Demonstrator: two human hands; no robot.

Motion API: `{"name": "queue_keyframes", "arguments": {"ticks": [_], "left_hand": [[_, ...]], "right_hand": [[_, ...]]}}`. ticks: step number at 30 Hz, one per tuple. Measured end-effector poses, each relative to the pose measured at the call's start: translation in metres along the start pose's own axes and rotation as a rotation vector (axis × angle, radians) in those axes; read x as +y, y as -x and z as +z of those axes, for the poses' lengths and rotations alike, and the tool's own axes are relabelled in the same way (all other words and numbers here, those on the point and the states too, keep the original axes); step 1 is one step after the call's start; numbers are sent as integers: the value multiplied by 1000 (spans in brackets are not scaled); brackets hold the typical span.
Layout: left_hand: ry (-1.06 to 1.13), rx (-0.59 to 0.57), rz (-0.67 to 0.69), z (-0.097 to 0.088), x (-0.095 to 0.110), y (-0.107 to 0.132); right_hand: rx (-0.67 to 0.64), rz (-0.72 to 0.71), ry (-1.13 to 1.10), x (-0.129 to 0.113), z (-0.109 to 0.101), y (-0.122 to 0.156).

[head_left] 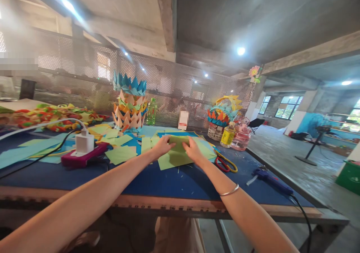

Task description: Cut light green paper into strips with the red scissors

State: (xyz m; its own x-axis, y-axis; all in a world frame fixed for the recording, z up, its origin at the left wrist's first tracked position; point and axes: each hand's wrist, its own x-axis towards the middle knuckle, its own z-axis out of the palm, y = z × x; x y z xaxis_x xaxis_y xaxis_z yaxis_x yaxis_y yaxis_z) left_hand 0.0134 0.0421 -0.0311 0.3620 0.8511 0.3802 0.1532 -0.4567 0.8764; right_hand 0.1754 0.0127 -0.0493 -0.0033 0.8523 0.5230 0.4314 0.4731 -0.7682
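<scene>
Between my two hands is a small piece of green paper (179,143), pinched at its left and right edges. My left hand (163,147) grips the left edge with the thumb on the near side. On the opposite edge, my right hand (192,150) does the same; a silver bangle circles that forearm. Beneath the held piece lies a larger light green sheet (168,162) on the blue tabletop (180,183). Scissors (226,162) with red and yellow handles rest just right of my right hand. Loose green sheets (121,154) spread out to the left.
A glue gun (274,181) lies near the right table edge. A white charger (84,143) sits in a magenta power strip (81,156) at left. Stacked paper crowns (129,110) stand behind, with more crowns (223,112), a yellow bottle (227,135) and a pink jug (241,136) at right.
</scene>
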Motion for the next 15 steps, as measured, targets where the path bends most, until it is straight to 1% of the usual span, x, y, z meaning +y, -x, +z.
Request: {"name": "queue_keyframes", "arguments": {"ticks": [2,4,7,10,12,15], "left_hand": [[-48,14,-1,-3,-3,-3],[-54,15,-3,-5,-7,-5],[34,-13,-30,-5,-12,-6],[123,-65,-60,-2,-13,-5],[144,-86,-62,-2,-11,-5],[182,-90,-32,-3,-8,-4]], "right_hand": [[-5,9,20,0,-2,-1],[-11,62,35,2,-3,0],[-7,150,43,3,-2,2],[26,193,56,4,-3,3],[29,178,40,3,-3,2],[-1,67,-8,0,-3,1]]}}
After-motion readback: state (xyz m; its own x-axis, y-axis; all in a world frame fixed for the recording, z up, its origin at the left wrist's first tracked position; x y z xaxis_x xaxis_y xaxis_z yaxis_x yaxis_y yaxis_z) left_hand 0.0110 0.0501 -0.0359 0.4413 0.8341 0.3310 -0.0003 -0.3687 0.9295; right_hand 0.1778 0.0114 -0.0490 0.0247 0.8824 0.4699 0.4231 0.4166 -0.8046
